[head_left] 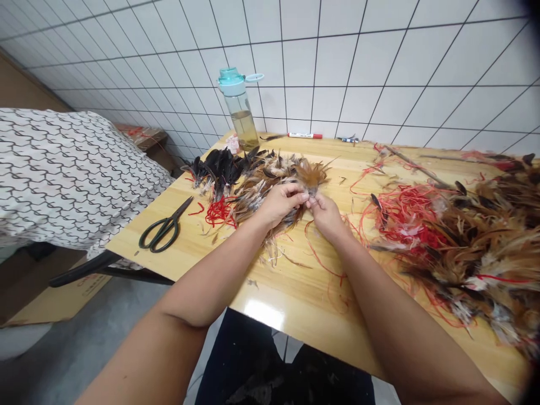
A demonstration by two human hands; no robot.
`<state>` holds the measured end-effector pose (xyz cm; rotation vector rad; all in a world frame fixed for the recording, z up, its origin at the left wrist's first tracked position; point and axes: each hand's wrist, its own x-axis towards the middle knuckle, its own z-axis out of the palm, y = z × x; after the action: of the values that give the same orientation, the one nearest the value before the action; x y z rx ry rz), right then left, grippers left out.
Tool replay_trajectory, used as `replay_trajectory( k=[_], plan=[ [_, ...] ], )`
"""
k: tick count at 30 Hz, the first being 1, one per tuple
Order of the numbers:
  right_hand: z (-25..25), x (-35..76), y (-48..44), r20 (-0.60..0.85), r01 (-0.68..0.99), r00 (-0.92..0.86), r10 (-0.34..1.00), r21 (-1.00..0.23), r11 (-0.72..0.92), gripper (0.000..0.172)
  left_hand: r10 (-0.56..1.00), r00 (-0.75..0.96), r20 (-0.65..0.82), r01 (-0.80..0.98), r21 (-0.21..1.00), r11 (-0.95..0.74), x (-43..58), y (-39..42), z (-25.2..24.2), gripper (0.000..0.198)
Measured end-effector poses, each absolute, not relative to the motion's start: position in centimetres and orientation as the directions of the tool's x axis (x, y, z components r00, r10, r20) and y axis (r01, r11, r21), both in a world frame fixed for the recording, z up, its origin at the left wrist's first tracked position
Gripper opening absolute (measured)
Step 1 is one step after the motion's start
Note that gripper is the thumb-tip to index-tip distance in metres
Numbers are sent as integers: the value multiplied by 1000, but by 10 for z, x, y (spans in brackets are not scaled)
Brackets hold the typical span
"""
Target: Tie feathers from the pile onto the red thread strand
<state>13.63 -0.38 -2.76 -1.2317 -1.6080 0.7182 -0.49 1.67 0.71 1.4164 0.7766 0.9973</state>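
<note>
Both my hands meet over the wooden table [291,298], pinching the quill ends of a small bunch of brown feathers [311,173]. My left hand [282,203] closes thumb and fingers on it from the left. From the right, my right hand [327,215] presses its fingertips against the same spot, just under the fluffy tips. Beneath and behind my left hand lies a pile of brown and white feathers [248,199]. Black feathers [223,166] spread out left of that pile, with a tangle of red string [220,212] in front of them. Exactly what the fingertips grip is partly hidden.
Black-handled scissors [162,229] lie at the left. A water bottle [242,112] stands by the tiled wall, near a red-and-white marker [304,135]. A large heap of brown feathers [498,242] and red string [409,219] covers the right side. A patterned white cloth [76,174] borders the left edge.
</note>
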Motion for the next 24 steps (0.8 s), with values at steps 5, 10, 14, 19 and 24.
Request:
replay_trajectory(
  k=[5,10,14,19,24],
  plan=[
    [-22,138,-5,339,602,-123,933,-722,342,19,891,434,136,-109,989,-98,-6,20,5,32],
    [-19,139,-9,283,800,-141,949,-532,278,16,878,444,179,-44,983,-178,-6,24,0,26],
    [-13,136,-16,222,906,-77,972,-391,161,19,890,404,213,8,972,-236,-4,24,-3,11],
    [-6,133,-21,202,937,-54,978,-329,120,21,848,399,350,5,923,-384,-2,21,-1,7],
    [-12,134,-18,254,919,-70,965,-361,161,20,873,353,336,-55,939,-339,-1,21,-3,18]
  ],
)
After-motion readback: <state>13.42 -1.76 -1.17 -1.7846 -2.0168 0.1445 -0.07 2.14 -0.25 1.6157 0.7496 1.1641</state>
